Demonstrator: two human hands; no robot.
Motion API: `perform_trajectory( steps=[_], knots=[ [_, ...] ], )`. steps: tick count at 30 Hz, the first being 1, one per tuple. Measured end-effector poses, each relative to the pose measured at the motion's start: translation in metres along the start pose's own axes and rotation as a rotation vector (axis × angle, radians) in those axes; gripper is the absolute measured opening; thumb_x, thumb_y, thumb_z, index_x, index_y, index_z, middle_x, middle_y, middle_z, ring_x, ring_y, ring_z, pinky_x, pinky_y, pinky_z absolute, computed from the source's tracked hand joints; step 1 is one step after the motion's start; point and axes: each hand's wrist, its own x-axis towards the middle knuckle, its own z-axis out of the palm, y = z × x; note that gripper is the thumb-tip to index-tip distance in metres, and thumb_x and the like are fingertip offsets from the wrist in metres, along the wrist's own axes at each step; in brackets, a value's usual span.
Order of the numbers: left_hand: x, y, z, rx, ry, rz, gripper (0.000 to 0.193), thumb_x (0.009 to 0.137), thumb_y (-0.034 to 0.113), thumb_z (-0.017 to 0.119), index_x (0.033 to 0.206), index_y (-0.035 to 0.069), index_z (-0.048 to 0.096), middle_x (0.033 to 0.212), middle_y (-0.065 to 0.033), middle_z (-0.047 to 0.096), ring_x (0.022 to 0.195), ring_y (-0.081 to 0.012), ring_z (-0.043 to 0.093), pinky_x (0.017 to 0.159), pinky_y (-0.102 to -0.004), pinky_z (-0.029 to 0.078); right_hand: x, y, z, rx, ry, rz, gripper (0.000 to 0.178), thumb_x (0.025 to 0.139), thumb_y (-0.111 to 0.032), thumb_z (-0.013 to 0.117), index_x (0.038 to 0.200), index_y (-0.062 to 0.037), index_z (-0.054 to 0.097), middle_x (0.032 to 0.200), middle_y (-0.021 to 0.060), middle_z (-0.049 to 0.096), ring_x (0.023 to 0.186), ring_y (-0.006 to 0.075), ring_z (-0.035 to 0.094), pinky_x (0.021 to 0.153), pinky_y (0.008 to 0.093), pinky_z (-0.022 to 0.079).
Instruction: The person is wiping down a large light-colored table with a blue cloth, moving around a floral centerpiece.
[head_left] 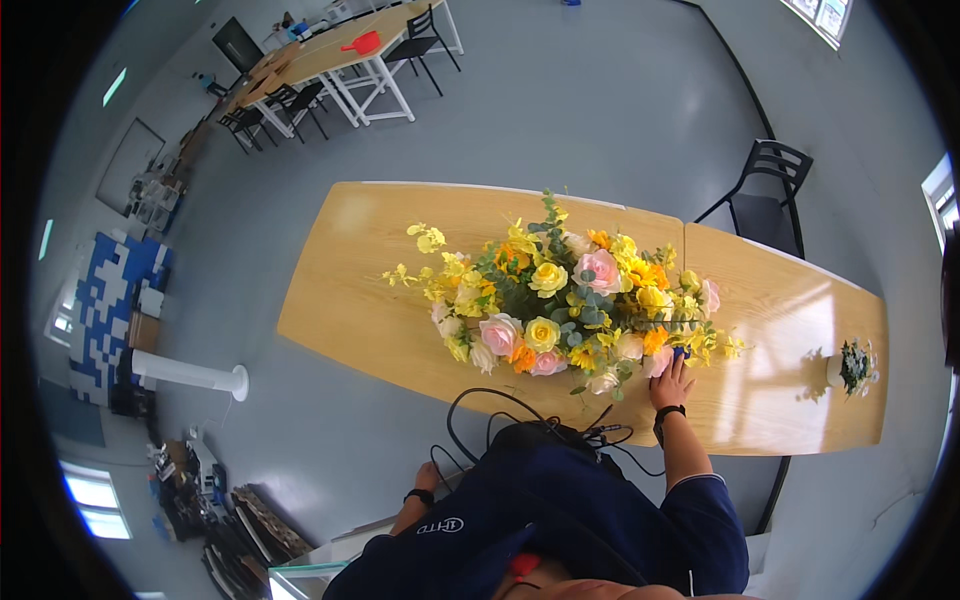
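A large flower arrangement point(550, 300) of yellow, pink, orange and cream blooms with green leaves lies across the middle of the wooden table point(350, 270). At its near right edge is my right hand point(671, 386), fingers stretched out and apart over the tabletop. Just past its fingertips shows a small dark-blue thing point(682, 353), mostly hidden among the petals; I cannot make out its kind. My left hand point(427, 476) hangs low beside my body, off the table, with its fingers not clearly seen. Both wrists wear dark bands.
A small potted plant point(857, 368) stands on the table's right end. Black cables point(480, 395) loop between my body and the table's near edge. Beyond the table is a black chair point(768, 195). A white column-shaped device point(190, 372) stands left. Farther back, another table holds a red pan point(366, 43).
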Motion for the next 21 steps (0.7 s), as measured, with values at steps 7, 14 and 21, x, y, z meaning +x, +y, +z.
perform_trajectory(
  steps=[7, 14, 21],
  knots=[
    [-0.009, 0.024, 0.010, -0.168, 0.082, -0.227, 0.036, 0.082, 0.029, 0.039, 0.078, -0.002, 0.057, 0.084, -0.0227, 0.056, 0.080, -0.0369, 0.051, 0.071, -0.0427, 0.038, -0.063, 0.028, 0.030, -0.051, -0.008, -0.085, 0.059, 0.081, -0.037, 0.039, 0.131, -0.0119, 0.020, 0.139, 0.0096, 0.009, 0.127, 0.0261, 0.011, 0.096, 0.0563, 0.010],
    [-0.007, 0.070, 0.023, -0.195, -0.050, -0.245, 0.038, 0.078, 0.034, 0.043, 0.094, 0.003, 0.056, 0.098, -0.0203, 0.054, 0.095, -0.0349, 0.049, 0.082, -0.0406, 0.038, -0.098, 0.036, 0.042, -0.077, -0.008, -0.113, 0.058, 0.082, -0.037, 0.040, 0.130, -0.0106, 0.022, 0.138, 0.0115, 0.012, 0.126, 0.0295, 0.013, 0.097, 0.0513, 0.015],
    [-0.011, 0.092, 0.061, -0.241, 0.105, -0.229, 0.036, 0.081, 0.032, 0.040, 0.094, 0.002, 0.056, 0.101, -0.0185, 0.054, 0.093, -0.0353, 0.050, 0.082, -0.0419, 0.038, -0.051, 0.077, 0.029, -0.067, 0.181, -0.502, 0.035, 0.075, -0.028, 0.054, 0.107, -0.0123, 0.054, 0.109, 0.0197, 0.044, 0.097, 0.0346, 0.043, 0.079, 0.0427, 0.039]
  ],
)
